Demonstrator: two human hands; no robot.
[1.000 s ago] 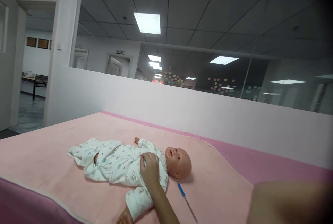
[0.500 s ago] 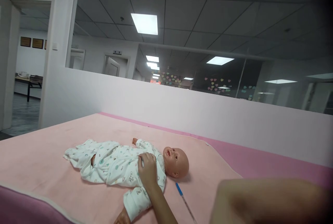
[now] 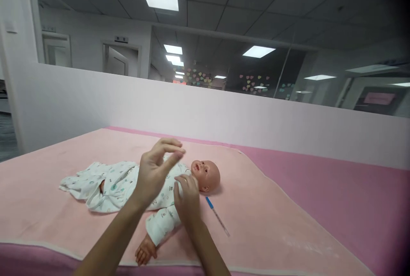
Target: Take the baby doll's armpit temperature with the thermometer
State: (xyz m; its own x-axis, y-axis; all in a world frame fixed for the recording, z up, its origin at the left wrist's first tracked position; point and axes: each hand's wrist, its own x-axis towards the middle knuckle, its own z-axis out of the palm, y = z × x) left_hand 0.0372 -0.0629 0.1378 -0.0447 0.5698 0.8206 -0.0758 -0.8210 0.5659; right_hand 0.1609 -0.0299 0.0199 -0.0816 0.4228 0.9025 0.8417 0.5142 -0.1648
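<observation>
Baby doll [image 3: 165, 195] lies on its back on pink mat [image 3: 272, 224], head to the right. Left hand [image 3: 152, 173] is raised over the torso, hiding part of it and most of the far arm; fingers loosely curved, thumb apart, nothing in it. Right hand [image 3: 188, 201] is at the upper chest, fingers bent; can't tell if it grips fabric. Both forearms cut off at bottom. Blue-ended stick [image 3: 218, 217] near the head, pen or thermometer unclear. Versus earlier: left hand now over doll, blurred skin-toned shape at lower right gone.
</observation>
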